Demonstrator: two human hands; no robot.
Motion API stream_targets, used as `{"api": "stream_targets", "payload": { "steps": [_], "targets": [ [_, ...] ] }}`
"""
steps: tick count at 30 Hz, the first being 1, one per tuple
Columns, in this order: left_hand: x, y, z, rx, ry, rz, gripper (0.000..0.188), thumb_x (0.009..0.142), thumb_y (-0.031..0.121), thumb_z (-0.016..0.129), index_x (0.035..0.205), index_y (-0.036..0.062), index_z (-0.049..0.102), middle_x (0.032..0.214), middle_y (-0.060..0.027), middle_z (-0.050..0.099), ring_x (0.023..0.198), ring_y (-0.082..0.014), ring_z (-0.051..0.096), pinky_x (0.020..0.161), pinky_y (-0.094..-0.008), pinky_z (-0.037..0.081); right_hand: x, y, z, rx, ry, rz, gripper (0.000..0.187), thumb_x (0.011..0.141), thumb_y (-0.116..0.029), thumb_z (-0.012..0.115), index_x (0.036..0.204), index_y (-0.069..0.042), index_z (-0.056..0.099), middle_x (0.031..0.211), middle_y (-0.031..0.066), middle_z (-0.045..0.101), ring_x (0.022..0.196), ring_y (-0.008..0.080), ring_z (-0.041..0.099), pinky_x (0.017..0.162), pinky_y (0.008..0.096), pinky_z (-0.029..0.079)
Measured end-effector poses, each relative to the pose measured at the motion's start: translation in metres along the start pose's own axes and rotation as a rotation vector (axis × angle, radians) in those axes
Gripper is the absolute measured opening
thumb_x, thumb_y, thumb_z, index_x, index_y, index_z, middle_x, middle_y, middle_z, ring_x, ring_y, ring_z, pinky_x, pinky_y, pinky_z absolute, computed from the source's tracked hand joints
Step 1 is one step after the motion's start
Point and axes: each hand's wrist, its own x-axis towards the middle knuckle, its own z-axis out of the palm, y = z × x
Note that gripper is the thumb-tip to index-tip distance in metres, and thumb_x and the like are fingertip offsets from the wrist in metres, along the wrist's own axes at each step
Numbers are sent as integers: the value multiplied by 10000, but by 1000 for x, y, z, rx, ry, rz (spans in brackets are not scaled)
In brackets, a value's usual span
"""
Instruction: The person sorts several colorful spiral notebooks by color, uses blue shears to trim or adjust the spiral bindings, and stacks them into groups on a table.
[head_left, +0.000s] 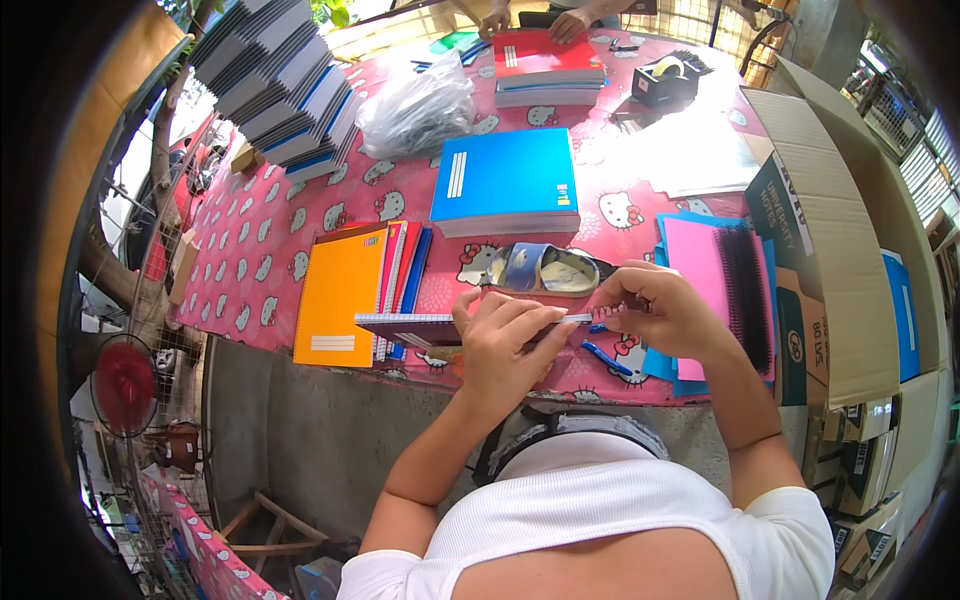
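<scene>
My left hand (505,340) grips a dark-covered notebook (405,324), held edge-up near the table's front edge. At the notebook's right end, the closed fingers of my right hand (665,308) pinch a thin spiral binding coil (606,308). Just beyond them lies a slide sandal (548,268) with a blue strap. A blue pen (607,360) rests below my right hand. To the left are fanned spiral notebooks (340,285), orange on top. Several black coils (742,300) lie on a pink cover (692,265) to the right.
A thick blue-covered stack (508,175) stands mid-table, a plastic bag (420,105) behind it. Tall notebook piles (280,90) rise far left. Another person's hands (570,25) touch a red-covered stack (535,58). A tape dispenser (665,80) stands far right; an open cardboard box (845,230) borders the right.
</scene>
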Motion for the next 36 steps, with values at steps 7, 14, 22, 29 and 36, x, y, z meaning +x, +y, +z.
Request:
{"api": "stream_targets", "payload": {
  "steps": [7, 14, 22, 29, 36],
  "targets": [
    [-20, -4, -5, 39, 47, 241, 187, 696, 163, 795, 863, 109, 731, 833, 12, 672, 813, -152, 601, 987, -391, 261, -13, -4, 7, -45, -12, -106, 182, 727, -28, 733, 901, -43, 683, 825, 75, 654, 749, 184, 624, 652, 309, 483],
    [-53, -14, -2, 78, 77, 423, 243, 700, 190, 796, 918, 119, 719, 850, 27, 668, 763, -131, 604, 1068, -430, 152, -22, 2, 19, -116, -123, -254, 253, 682, 33, 750, 917, -61, 742, 794, 78, 655, 729, 180, 639, 617, 295, 503],
    [-51, -9, -7, 28, 36, 365, 256, 666, 161, 812, 905, 126, 727, 862, 25, 674, 789, -145, 587, 983, -379, 249, -31, -3, 24, -179, -71, -252, 190, 697, 29, 726, 864, -60, 734, 799, 100, 626, 746, 248, 625, 669, 350, 499],
    [-29, -2, -7, -8, 44, 211, 205, 684, 137, 806, 872, 120, 726, 844, 20, 681, 752, -132, 567, 935, -370, 268, -27, -3, 24, -172, 96, -299, 180, 709, 29, 711, 871, -49, 712, 822, 94, 633, 756, 253, 626, 666, 346, 504],
    [-45, -19, -2, 68, 58, 396, 241, 662, 178, 804, 890, 131, 739, 897, 32, 687, 807, -121, 587, 1048, -403, 207, -22, 2, 16, -70, -17, -187, 191, 704, 21, 722, 886, -38, 711, 837, 97, 643, 765, 237, 629, 663, 333, 504]
  ]
}}
